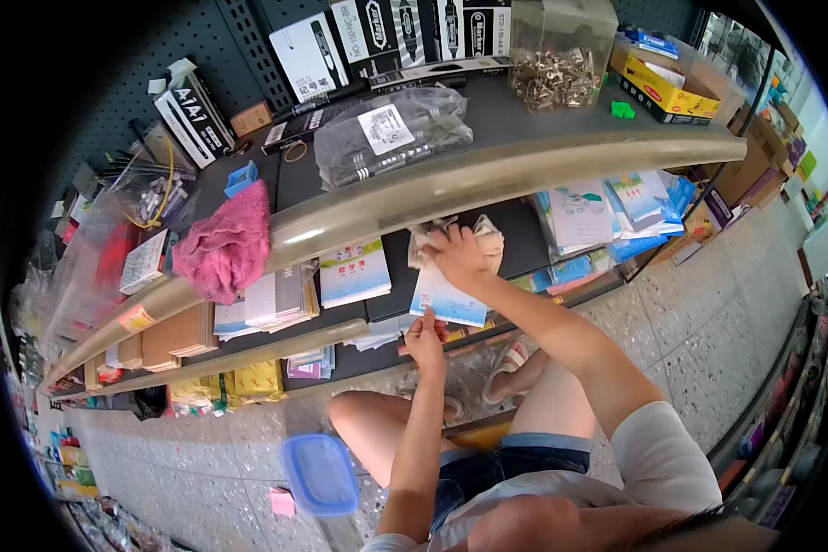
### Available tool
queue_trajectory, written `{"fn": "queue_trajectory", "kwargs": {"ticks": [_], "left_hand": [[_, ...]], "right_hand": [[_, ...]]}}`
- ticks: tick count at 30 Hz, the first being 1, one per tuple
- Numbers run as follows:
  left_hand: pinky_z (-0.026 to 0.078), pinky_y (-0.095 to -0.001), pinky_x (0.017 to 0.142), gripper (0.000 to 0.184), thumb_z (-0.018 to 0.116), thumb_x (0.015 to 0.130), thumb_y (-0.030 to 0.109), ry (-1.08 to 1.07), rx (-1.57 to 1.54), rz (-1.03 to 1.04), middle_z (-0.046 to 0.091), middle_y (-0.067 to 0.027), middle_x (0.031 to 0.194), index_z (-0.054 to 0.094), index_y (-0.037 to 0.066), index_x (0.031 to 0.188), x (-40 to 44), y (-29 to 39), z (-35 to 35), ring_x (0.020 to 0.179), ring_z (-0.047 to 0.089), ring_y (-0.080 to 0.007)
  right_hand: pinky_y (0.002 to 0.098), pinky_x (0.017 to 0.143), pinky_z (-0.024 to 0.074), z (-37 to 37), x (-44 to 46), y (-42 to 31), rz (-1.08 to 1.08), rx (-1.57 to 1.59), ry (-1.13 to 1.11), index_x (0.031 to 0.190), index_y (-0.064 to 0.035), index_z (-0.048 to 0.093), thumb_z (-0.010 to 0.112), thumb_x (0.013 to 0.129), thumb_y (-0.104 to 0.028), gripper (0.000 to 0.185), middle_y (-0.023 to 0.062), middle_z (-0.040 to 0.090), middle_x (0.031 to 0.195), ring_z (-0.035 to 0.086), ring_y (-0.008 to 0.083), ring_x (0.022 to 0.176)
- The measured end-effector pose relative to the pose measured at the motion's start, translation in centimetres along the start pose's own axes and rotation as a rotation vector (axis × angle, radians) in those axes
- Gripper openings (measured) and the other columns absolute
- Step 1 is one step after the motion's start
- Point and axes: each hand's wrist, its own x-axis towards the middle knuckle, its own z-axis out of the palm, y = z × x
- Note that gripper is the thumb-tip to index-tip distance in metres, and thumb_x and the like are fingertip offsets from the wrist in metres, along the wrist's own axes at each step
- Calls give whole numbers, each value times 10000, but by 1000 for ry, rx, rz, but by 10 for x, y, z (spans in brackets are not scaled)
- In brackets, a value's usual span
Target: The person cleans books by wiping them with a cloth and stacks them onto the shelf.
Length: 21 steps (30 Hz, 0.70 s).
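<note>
My left hand (425, 342) pinches the near edge of a white and light-blue booklet (460, 305) at the lower shelf. My right hand (458, 254) presses a crumpled off-white cloth (489, 241) against the booklet's far part, its fingers bent over the fabric. The cloth and hand cover that end of the booklet. To the left on the same shelf lies a stack of exercise books (354, 271) with a green and white cover. More booklets (584, 216) are piled to the right.
A pink towel (225, 241) hangs over the upper shelf's clear front strip (515, 184). Above stand marker boxes (308, 57), a bag of pens (391, 138) and a tub of metal clips (561, 69). A blue plastic basin (320, 474) sits on the floor beside my leg.
</note>
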Motion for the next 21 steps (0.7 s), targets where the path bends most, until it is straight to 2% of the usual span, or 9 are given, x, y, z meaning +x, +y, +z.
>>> {"fn": "queue_trajectory", "kwargs": {"ticks": [3,6,9,10,12,15,18,21], "left_hand": [[356,-242,400,324,621,908,234,-19,27,-11,575,-51,581,557,47,652,2,-3,-2,442,509,-115],[383,-242,408,306,621,910,253,-59,16,-29,587,-56,604,566,44,694,4,0,-7,458,529,-117],[419,-238,431,287,626,908,269,-99,-25,-68,607,-64,640,579,37,746,2,-5,-6,486,554,-120],[431,-235,441,280,627,907,269,-97,-34,-107,614,-66,652,584,35,761,-2,1,-3,496,563,-121],[459,-224,486,310,613,916,297,-119,-23,-185,621,-58,660,593,25,768,-7,1,-1,526,584,-121],[458,-220,494,292,600,925,275,-254,-23,-163,631,-58,672,606,19,784,-12,-16,-3,543,590,-113],[456,-219,493,272,578,939,229,-271,-19,-124,636,-59,679,620,14,779,-13,-19,-2,540,587,-113],[459,-225,490,269,569,943,208,-231,8,-120,634,-63,673,622,9,769,-17,-13,1,537,587,-122]], "right_hand": [[410,856,338,24,27,34,156,-212,-144,1147,-205,633,443,887,-197,323,71,522,1202,452,295,1105],[417,870,351,31,30,71,409,-243,10,1190,-255,620,427,891,-171,366,103,506,1243,447,328,1147],[421,859,367,-22,-8,63,230,9,-59,1212,-303,608,439,876,-150,405,109,504,1252,469,341,1115],[411,836,380,-22,-25,56,93,35,96,1210,-311,610,460,853,-137,425,101,507,1252,495,329,1054],[389,826,383,-47,-53,31,8,132,-44,1184,-300,631,483,831,-144,413,76,520,1236,496,297,1036],[365,822,382,-47,-85,-1,-157,184,85,1156,-279,650,495,822,-157,389,56,529,1229,493,266,1034],[357,819,376,-48,-83,-9,-151,73,143,1131,-259,663,504,817,-172,363,43,540,1195,489,249,1013],[349,819,371,-29,-65,4,-51,48,133,1104,-242,667,500,823,-190,331,49,541,1180,488,249,1026]]}}
